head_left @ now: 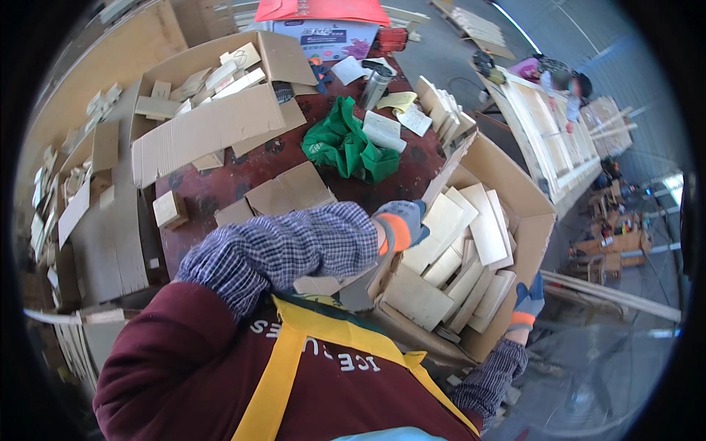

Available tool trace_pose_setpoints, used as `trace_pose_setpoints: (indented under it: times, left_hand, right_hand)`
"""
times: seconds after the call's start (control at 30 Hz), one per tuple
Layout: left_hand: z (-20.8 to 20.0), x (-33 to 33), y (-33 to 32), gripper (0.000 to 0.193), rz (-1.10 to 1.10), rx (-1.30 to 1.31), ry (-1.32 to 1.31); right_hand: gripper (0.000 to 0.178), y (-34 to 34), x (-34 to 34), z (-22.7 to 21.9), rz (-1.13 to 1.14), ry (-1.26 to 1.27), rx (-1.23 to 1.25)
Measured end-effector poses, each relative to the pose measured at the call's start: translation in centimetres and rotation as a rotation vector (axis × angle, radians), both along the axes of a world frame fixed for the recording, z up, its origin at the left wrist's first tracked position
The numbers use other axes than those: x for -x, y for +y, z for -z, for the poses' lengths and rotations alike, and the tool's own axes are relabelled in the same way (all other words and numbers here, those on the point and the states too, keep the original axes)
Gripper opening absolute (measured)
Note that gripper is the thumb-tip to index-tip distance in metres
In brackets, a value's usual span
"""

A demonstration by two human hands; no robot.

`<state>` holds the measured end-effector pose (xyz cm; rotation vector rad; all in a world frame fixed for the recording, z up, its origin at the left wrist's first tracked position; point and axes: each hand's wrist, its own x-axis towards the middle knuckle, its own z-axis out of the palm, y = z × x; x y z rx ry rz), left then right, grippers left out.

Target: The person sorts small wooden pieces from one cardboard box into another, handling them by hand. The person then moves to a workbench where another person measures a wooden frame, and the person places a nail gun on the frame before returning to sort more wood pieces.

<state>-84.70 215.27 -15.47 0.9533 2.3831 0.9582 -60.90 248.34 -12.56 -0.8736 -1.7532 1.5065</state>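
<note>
Maroon sweatshirt (169,345) and yellow apron straps (279,375) seen nearest, checked sleeve covers (287,242) worn on both forearms. Grey gloves with orange bands worn on both hands. An open cardboard box (531,242), packed with pale wooden boards (419,294), is flanked by the two hands, tilted in view, at the table's right edge. Left hand (401,224) placed at the box's left rim, fingers partly bent; firm grip cannot be told. Right hand (528,305) set against the outside of the right wall, near the lower corner; fingers partly hidden, closed or not cannot be told. Boards inside are stacked loosely, some flat, some on edge; none is held.

Beyond the left forearm, a folded cardboard piece (290,192) is laid on the dark red table cover (276,158); a short wood block (170,210) is placed to its left. Farther in, a green bag (342,143) is left crumpled, with papers (384,131) and a metal flask (376,88) just beside it. Wooden strips (439,106) are bunched behind the packed box. At left, a larger open carton (213,128) is filled with wood offcuts (239,81). At the table's far end, a white-and-purple carton (323,37) is topped by a red sheet (323,9).

Farther right, a wooden frame (551,132) is leaned over by a co-worker (570,84).
</note>
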Motion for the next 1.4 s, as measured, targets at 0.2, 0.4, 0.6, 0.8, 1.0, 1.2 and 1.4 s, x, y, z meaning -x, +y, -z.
trace_pose_setpoints:
  times: [0.2,0.4,0.6,0.8,1.0,1.2,1.4]
  left_hand:
    - [4.1,9.3,4.6,0.034,-0.336,0.139,0.039]
    - [3.8,12.5,2.1,0.054,-0.491,-0.084,0.035]
    - [4.8,4.4,-10.7,0.052,-0.323,-0.413,0.099]
    - [9.2,-4.7,-25.6,0.085,-0.952,0.557,0.101]
    - [13.8,0.0,-29.8,0.076,-0.98,0.44,-0.316]
    - [17.5,3.9,-31.7,0.049,-0.935,0.306,-0.324]
    - [17.9,9.9,-30.0,0.033,-0.991,0.325,-0.189]
  right_hand:
    - [0.069,9.9,16.6,8.2,-0.265,-0.17,-0.231]
    - [0.048,14.4,30.2,20.5,-0.422,-0.397,-0.121]
    - [0.046,12.4,26.9,25.2,-0.433,-0.155,0.215]
    - [0.044,-2.5,19.6,16.1,-0.255,0.032,-0.27]
    - [0.054,-23.9,10.5,16.1,-0.345,-0.014,0.421]
    - [0.07,-31.7,14.1,13.6,-0.639,-0.529,-0.933]
    - [0.064,-33.2,17.1,12.4,-0.776,-0.528,-0.862]
